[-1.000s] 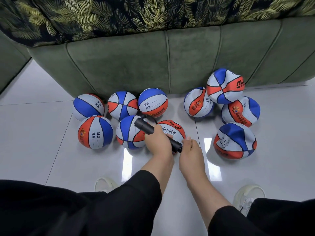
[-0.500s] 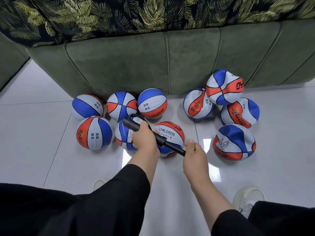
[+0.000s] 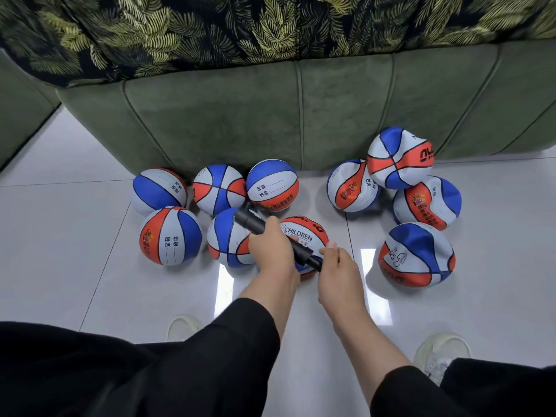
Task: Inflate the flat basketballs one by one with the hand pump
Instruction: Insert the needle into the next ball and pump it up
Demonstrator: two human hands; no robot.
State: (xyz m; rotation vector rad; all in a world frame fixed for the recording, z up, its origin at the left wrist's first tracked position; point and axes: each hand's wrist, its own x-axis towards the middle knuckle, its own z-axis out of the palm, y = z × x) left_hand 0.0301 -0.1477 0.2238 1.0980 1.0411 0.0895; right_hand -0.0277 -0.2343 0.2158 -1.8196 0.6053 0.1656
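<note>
Both hands, left hand [image 3: 272, 251] and right hand [image 3: 338, 267], grip the black pump [image 3: 279, 240] (slanted) above the CHILDREN ball [image 3: 304, 233].

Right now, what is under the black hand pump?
Under the hand pump, gripped by the left hand and right hand, lies the CHILDREN basketball. The pump's needle end and the ball's valve are covered.

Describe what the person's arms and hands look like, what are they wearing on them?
Both hands, left hand and right hand, are bare: no gloves, rings or watch show. Black long sleeves are pushed up, leaving the forearms uncovered. No markings show on the fabric.
</note>
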